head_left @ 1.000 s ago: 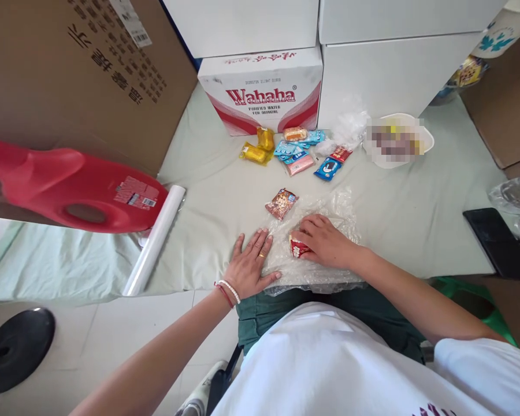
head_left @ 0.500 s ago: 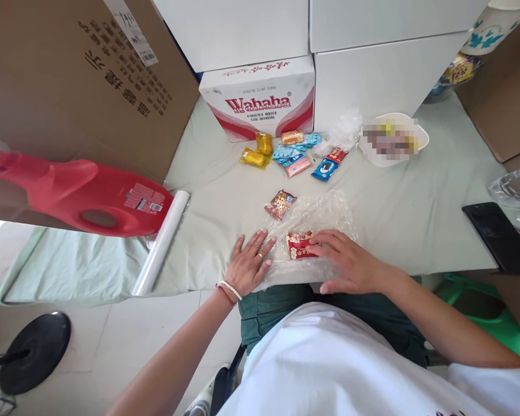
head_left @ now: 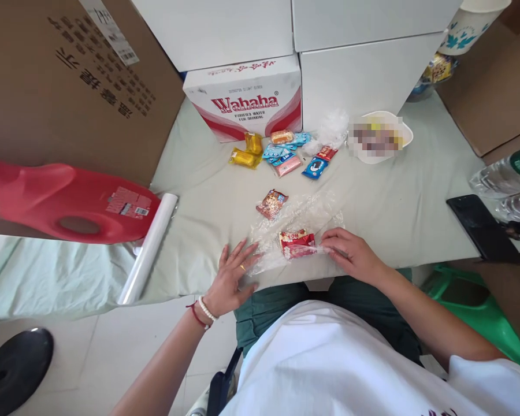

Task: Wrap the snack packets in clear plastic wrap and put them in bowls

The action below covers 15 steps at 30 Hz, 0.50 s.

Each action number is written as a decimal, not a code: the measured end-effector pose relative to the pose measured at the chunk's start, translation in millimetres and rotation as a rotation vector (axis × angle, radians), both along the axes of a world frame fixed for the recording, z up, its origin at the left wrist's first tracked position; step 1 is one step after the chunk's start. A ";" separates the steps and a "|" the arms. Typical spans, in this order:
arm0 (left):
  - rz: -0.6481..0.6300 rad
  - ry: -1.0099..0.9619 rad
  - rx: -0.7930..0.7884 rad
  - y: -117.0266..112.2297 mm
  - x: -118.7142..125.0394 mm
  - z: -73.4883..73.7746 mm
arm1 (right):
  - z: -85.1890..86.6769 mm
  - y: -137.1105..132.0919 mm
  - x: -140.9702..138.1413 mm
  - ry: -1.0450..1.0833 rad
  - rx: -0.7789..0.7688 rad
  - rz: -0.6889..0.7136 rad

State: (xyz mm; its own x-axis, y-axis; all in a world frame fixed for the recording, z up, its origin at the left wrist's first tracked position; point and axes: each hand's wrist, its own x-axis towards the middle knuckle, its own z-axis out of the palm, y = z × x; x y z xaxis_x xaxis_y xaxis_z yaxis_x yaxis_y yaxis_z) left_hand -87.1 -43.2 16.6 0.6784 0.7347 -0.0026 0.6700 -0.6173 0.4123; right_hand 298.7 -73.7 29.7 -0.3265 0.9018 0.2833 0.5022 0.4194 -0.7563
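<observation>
A red snack packet lies on a crumpled sheet of clear plastic film near the table's front edge. Part of the film is folded over the packet's lower side. My left hand is open, fingers spread, with its fingertips at the film's left edge. On the other side, my right hand has its fingers closed on the film just right of the packet. A brown snack packet rests at the film's upper left, apart from both hands.
Further back lie yellow packets, several blue and pink ones, and a white dish with blurred contents. A film roll and red jug stand left. At right are a phone and plastic bottles.
My right hand has moved off the red packet to the film on its right and closed there. The film's near edge now lies over the packet's lower part. My left hand has shifted slightly nearer me.
</observation>
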 end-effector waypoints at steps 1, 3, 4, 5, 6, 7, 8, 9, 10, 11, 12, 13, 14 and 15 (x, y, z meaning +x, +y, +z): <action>0.061 -0.027 0.011 -0.1 3.7 -2.0 | 4.1 4.4 -0.4 0.011 -0.046 -0.006; 0.191 -0.106 0.040 2.9 14.3 -6.7 | 9.3 11.7 -0.7 0.020 -0.141 -0.043; 0.254 -0.153 0.051 6.0 20.7 -9.1 | 9.8 14.5 -0.4 0.020 -0.189 -0.074; 0.313 -0.198 0.058 10.0 27.2 -11.7 | 9.1 16.6 0.4 0.019 -0.239 -0.114; 0.371 -0.236 0.063 14.7 33.6 -14.6 | 7.2 18.2 1.8 0.013 -0.291 -0.158; 0.428 -0.262 0.069 20.0 39.5 -17.7 | 4.5 19.3 4.0 -0.002 -0.345 -0.199; 0.486 -0.276 0.077 25.5 44.5 -21.0 | 1.4 20.2 7.0 -0.033 -0.394 -0.230; 0.541 -0.282 0.089 31.2 48.6 -24.4 | -1.4 21.0 10.6 -0.084 -0.431 -0.254; 0.592 -0.287 0.105 36.7 51.6 -27.5 | -3.4 22.2 14.6 -0.153 -0.446 -0.276; 0.638 -0.297 0.127 41.6 53.5 -29.9 | -4.1 24.0 18.7 -0.233 -0.437 -0.294; 0.674 -0.315 0.156 45.6 54.4 -31.1 | -3.2 26.7 22.4 -0.315 -0.407 -0.313; 0.701 -0.336 0.189 48.4 54.3 -30.8 | -0.4 30.5 25.3 -0.388 -0.360 -0.333; 0.723 -0.362 0.231 49.4 53.6 -28.6 | 4.1 35.8 26.9 -0.445 -0.304 -0.348; 0.747 -0.388 0.284 48.5 52.4 -24.7 | 9.9 42.5 26.8 -0.485 -0.246 -0.352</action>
